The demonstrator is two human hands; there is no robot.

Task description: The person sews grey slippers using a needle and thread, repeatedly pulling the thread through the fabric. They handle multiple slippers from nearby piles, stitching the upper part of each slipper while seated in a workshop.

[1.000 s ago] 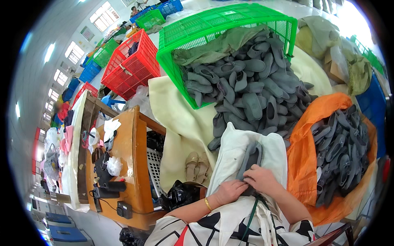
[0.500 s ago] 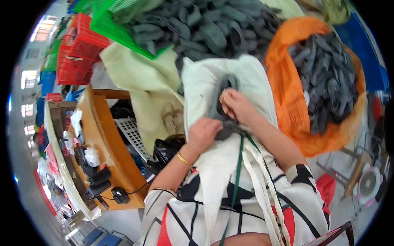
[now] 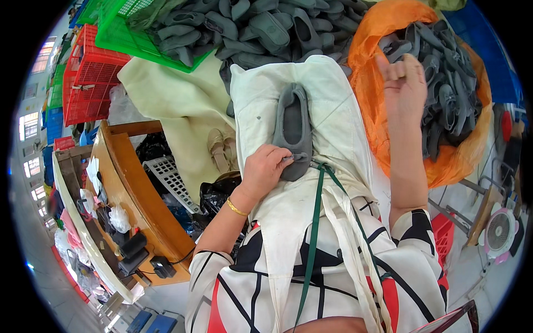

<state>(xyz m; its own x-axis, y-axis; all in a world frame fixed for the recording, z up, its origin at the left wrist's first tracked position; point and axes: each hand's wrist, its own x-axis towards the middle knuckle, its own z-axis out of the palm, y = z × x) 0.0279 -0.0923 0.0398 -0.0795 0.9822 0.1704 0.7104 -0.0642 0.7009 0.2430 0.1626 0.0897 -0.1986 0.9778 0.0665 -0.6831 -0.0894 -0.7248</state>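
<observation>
A dark grey slip-on shoe [image 3: 292,119] lies on a white cushion [image 3: 333,100] over my lap, its opening facing up and its toe toward me. My left hand [image 3: 267,171] pinches the small bow-like trim at the toe. Raised well off to the right, my right hand [image 3: 406,86] is in front of the orange sack, its fingers curled together. Whatever those fingers hold, if anything, is too small to make out.
Many grey shoes [image 3: 269,30] are heaped beyond the cushion beside a green crate [image 3: 125,39]. More fill the orange sack [image 3: 369,111] at right. A wooden cabinet [image 3: 125,194] stands left, near red crates [image 3: 91,72]. A small fan [image 3: 501,233] sits at lower right.
My right hand has swung from the shoe up and right to the orange sack. My left hand has stayed at the toe, and the view has shifted slightly.
</observation>
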